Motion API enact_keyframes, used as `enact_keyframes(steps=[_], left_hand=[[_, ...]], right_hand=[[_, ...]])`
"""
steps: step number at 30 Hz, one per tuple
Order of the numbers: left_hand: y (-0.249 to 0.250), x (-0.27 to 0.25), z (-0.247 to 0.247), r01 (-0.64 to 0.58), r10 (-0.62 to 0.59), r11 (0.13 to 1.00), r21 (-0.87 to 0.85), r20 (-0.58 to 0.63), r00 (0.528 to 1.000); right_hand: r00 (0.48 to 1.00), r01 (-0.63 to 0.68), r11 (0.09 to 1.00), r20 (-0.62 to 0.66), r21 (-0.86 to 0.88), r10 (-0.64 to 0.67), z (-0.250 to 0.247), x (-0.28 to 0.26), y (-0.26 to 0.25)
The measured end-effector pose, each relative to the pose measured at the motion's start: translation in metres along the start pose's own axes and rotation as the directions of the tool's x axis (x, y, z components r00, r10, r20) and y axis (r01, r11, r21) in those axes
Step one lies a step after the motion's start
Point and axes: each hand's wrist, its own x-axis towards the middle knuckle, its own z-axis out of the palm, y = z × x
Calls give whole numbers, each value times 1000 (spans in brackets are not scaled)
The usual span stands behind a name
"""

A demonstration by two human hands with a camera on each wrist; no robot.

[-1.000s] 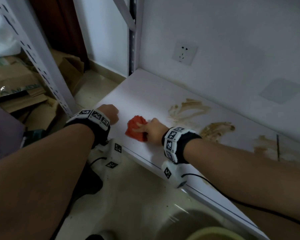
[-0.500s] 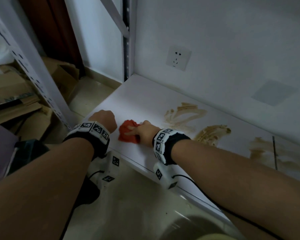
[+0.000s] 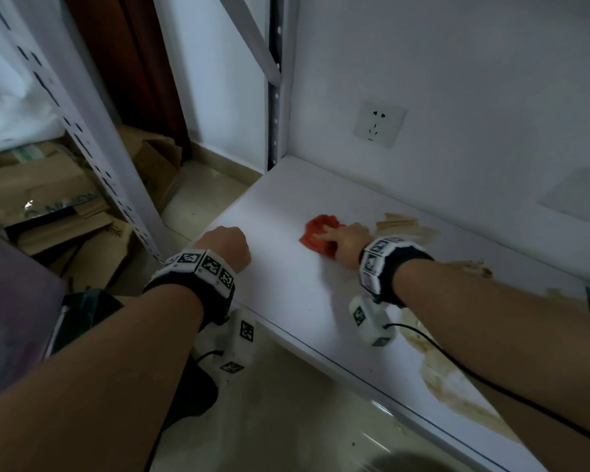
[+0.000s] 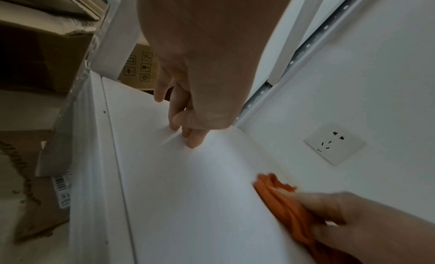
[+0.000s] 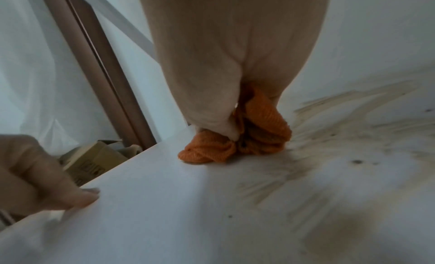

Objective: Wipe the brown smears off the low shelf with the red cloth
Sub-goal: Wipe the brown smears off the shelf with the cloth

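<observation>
The red cloth (image 3: 315,241) lies bunched on the white low shelf (image 3: 286,284), just left of a brown smear (image 3: 402,224) by the back wall. My right hand (image 3: 341,238) grips the cloth and presses it onto the shelf; in the right wrist view the cloth (image 5: 259,135) is crumpled between thumb and fingers. More brown smears (image 3: 457,379) spread under and right of my right forearm. My left hand (image 3: 227,245) rests at the shelf's front left corner as a fist, its curled fingers (image 4: 195,139) touching the board and holding nothing.
A wall socket (image 3: 378,124) sits above the shelf. A perforated metal upright (image 3: 275,97) stands at the shelf's back left corner, another (image 3: 82,131) in front on the left. Cardboard boxes (image 3: 48,199) pile up on the floor to the left.
My right hand has slid the cloth from near the front edge back and right, up to the smear by the wall. The left hand stays on the corner.
</observation>
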Motion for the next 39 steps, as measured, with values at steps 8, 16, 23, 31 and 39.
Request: enact_keyframes(steps=[8,16,23,31,39], left_hand=[[7,-2,-6,7,-7,1000,-11,12,1000],[2,-8,-4,10,-10,1000,-26,-2,1000],[7,-9,-10,14,-15,999,-45,-12,1000],[11,-12,-7,-3,3,999,-33,-4,1000],[7,-8,-3,23,-23,999,-47,-12,1000]], right_hand=[[995,-7,991,99,131,-6,22,-22,-45],[995,-67,993,75,92,61,7,5,-35],[995,-101,994,-29,-43,100,9,-21,-18],[995,23,993,94,116,-34,16,-15,-70],[996,-91,992,0,87,91,5,-9,-9]])
